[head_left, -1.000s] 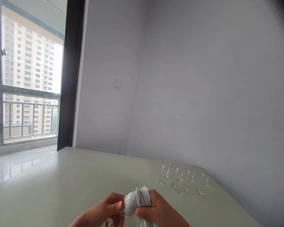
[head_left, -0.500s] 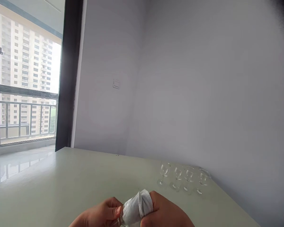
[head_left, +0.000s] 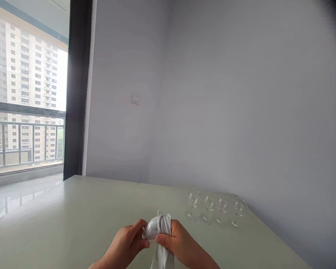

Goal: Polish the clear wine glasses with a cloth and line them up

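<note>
Low in the head view, my left hand point(head_left: 128, 239) is closed round the lower end of a wine glass point(head_left: 151, 228) lying tilted on its side. My right hand point(head_left: 179, 241) grips a white cloth point(head_left: 164, 224) that wraps the glass's rim and fills part of its bowl. One end of the cloth hangs down below my right thumb. The glass's stem and foot are mostly hidden by my left fingers.
Several stemmed glasses point(head_left: 194, 200) stand upright in a row at the table's right rear. The pale table point(head_left: 100, 205) meets a grey wall point(head_left: 226, 112) behind. A window point(head_left: 28, 97) is at the left.
Both hands and the glass have risen a little in view. A length of cloth now hangs below my right hand. My left fingers have shifted on the glass's lower end.
</note>
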A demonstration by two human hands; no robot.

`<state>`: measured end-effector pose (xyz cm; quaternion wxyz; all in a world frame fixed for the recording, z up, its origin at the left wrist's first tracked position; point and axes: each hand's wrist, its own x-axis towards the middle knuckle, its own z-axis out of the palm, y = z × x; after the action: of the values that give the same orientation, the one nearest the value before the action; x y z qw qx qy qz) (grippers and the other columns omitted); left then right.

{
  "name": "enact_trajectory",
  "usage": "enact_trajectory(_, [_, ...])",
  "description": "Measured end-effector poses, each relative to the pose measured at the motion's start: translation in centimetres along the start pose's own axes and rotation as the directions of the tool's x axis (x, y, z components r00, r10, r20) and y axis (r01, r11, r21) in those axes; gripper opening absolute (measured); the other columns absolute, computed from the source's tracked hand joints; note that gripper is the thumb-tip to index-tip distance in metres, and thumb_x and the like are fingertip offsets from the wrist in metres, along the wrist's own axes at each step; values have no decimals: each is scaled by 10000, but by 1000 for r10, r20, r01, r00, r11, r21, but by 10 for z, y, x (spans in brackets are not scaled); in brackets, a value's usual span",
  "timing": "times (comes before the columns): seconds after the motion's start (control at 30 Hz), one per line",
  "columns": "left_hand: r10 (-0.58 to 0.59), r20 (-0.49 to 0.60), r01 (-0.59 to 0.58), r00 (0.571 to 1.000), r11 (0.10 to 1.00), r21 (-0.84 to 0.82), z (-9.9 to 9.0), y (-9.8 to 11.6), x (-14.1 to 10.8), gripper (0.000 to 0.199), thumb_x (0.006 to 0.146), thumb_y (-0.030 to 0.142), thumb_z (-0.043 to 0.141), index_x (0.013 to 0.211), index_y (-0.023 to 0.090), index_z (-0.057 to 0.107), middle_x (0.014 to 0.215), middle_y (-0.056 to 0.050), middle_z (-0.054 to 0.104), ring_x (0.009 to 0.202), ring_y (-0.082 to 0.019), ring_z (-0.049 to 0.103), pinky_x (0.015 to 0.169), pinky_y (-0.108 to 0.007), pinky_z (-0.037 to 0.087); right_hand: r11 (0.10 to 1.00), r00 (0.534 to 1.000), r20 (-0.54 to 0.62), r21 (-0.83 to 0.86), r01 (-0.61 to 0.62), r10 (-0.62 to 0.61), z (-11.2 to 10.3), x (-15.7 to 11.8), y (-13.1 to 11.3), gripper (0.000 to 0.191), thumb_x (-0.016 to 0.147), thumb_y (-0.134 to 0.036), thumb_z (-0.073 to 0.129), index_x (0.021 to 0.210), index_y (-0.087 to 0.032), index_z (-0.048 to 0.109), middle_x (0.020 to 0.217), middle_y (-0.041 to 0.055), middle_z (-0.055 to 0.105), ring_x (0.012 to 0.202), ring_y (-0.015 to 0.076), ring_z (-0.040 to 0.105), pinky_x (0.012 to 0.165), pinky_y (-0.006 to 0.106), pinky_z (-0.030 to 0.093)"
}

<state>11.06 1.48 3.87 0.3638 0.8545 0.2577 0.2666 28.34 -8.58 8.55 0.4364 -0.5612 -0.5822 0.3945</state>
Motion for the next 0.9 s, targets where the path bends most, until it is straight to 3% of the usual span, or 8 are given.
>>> enact_trajectory(0.13, [8, 428, 259, 904, 787, -560, -2, 24, -7, 576, 625, 723, 531, 747, 161, 524, 494, 53, 450, 401, -60, 345, 414, -199, 214, 997, 920, 383, 29, 72, -78, -33, -14, -16, 163, 636, -196, 678, 773, -120, 630, 632, -48, 457, 596, 91, 398, 534, 183, 329])
enact_trajectory(0.27, [87, 499, 372, 862, 560, -740, 6, 26, -13, 609, 561, 691, 628, 618, 86, 595, 493, 41, 390, 430, -40, 299, 421, -201, 179, 988, 840, 520, 83, 132, -156, -56, -23, -20, 206, 632, -247, 701, 759, -91, 657, 677, -10, 530, 650, 131, 479, 630, 228, 408])
enact_trajectory(0.33, [133, 513, 388, 848, 504, -772, 10, 18, -13, 601, 548, 658, 666, 650, 66, 636, 445, 42, 399, 387, -35, 289, 391, -201, 154, 988, 890, 429, 74, 132, -151, -66, -26, -20, 226, 655, -297, 703, 744, -94, 660, 660, -1, 538, 638, 140, 486, 624, 247, 412])
enact_trajectory(0.43, [98, 436, 370, 895, 386, -845, 14, 8, -8, 530, 583, 580, 701, 822, 108, 660, 435, 51, 460, 317, -32, 316, 346, -187, 154, 990, 991, 54, 77, 115, -119, -74, -21, -16, 277, 729, -410, 651, 683, -140, 612, 560, -36, 466, 533, 108, 426, 528, 229, 360])
enact_trajectory(0.53, [-65, 242, 251, 968, 229, -941, 19, 8, -1, 428, 699, 534, 635, 910, 161, 640, 522, 55, 497, 393, -48, 435, 445, -194, 344, 990, 970, -223, 77, 118, -99, -66, -9, -8, 427, 782, -572, 514, 618, -177, 512, 471, -52, 394, 431, 106, 383, 439, 238, 320])
enact_trajectory(0.63, [-165, 140, 168, 976, 167, -972, 26, 12, 3, 411, 749, 535, 579, 905, 158, 630, 525, 67, 452, 451, -55, 425, 545, -235, 401, 969, 884, -397, -130, 211, -246, -38, 3, 1, 444, 819, -590, 425, 831, -165, 553, 505, -33, 441, 443, 128, 414, 444, 253, 347])
enact_trajectory(0.73, [-195, 160, 205, 968, 242, -948, 35, 9, 0, 431, 704, 584, 593, 733, 154, 614, 488, 67, 424, 430, -56, 370, 485, -225, 350, 832, 808, -299, -411, 372, -508, 1, 7, 11, 584, 783, -529, 507, 1240, -183, 400, 777, 43, 609, 589, 178, 530, 553, 284, 429])
enact_trajectory(0.9, [-197, 242, 298, 950, 339, -892, 50, 4, -7, 351, 588, 481, 736, 602, 178, 558, 502, 46, 460, 500, -80, 406, 492, -216, 310, 411, 690, -13, -811, 416, -724, 35, 8, 28, 451, 769, -314, 538, 1218, -282, 512, 1195, 114, 538, 884, 303, 566, 692, 402, 460])
